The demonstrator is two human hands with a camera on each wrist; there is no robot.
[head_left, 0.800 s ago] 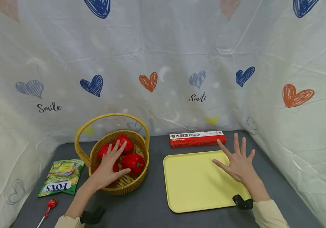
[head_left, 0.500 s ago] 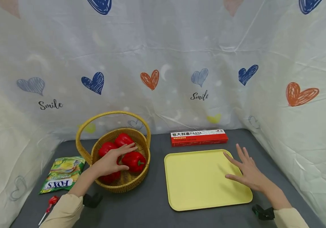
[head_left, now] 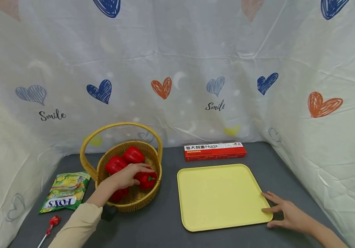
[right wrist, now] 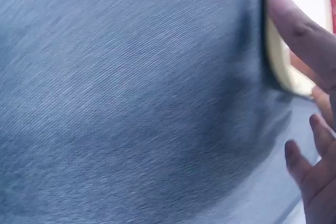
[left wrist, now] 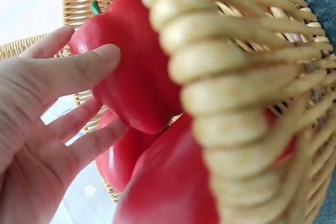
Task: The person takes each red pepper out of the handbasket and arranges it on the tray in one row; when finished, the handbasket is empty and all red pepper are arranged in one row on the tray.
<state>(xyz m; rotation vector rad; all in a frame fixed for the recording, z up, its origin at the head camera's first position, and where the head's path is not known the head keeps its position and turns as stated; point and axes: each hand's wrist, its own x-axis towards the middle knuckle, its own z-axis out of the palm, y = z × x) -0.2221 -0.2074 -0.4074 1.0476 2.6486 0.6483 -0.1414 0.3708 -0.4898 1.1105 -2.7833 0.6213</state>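
Note:
In the head view a yellow wicker basket (head_left: 121, 207) with a tall handle holds several red bell peppers (head_left: 134, 155). My left hand (head_left: 127, 176) reaches into it and grips the front-right bell pepper (head_left: 147, 181). Up close in the left wrist view, the thumb of the left hand (left wrist: 47, 98) lies on this bell pepper (left wrist: 142, 66), with fingers around its side. My right hand (head_left: 293, 216) is at the right rim of a yellow tray (head_left: 220, 196), fingers spread. In the right wrist view this hand (right wrist: 317, 61) partly covers the tray corner; whether it touches is unclear.
A red and white pasta box (head_left: 215, 151) lies behind the tray. Left of the basket are a green candy bag (head_left: 65, 191) and a red lollipop (head_left: 53, 222). A heart-printed curtain (head_left: 183, 69) surrounds the dark grey table (head_left: 165, 220).
My left hand has lowered from above the basket onto a bell pepper and gripped it. My right hand has moved down and to the right, from above the tray to its right edge.

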